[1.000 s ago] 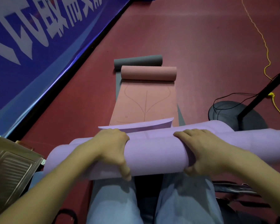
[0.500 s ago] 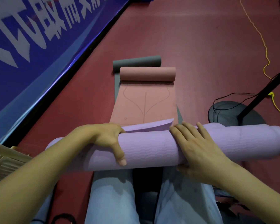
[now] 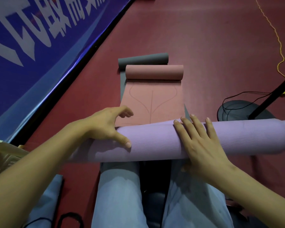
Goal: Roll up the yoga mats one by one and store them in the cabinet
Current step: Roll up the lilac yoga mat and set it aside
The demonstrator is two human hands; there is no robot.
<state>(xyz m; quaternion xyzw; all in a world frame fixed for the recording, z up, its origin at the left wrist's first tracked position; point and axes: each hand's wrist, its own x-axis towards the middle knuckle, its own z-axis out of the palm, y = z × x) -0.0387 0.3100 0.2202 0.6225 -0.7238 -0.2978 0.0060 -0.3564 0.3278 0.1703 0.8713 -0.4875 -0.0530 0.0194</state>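
A purple yoga mat (image 3: 155, 142), rolled into a thick tube, lies across my knees. My left hand (image 3: 109, 127) sits on its left part, thumb pressed on the front of the roll, fingers loosely spread over the far side. My right hand (image 3: 202, 142) lies flat on top of the roll with straight, spread fingers. Beyond the roll a pink mat (image 3: 152, 97) lies half unrolled on the floor, its far end in a roll. A grey mat (image 3: 143, 59) lies under it, also rolled at the far end.
A blue banner (image 3: 39, 38) with white characters lines the left side. A black round stand base (image 3: 237, 111) with a slanted pole and black cable stands at the right. A yellow cord (image 3: 280, 46) runs along the red floor. A shiny box (image 3: 3, 155) sits at the left edge.
The loose purple flap has been rolled in and no longer shows. My left hand's fingers opened and moved forward over the roll. My right hand flattened on top.
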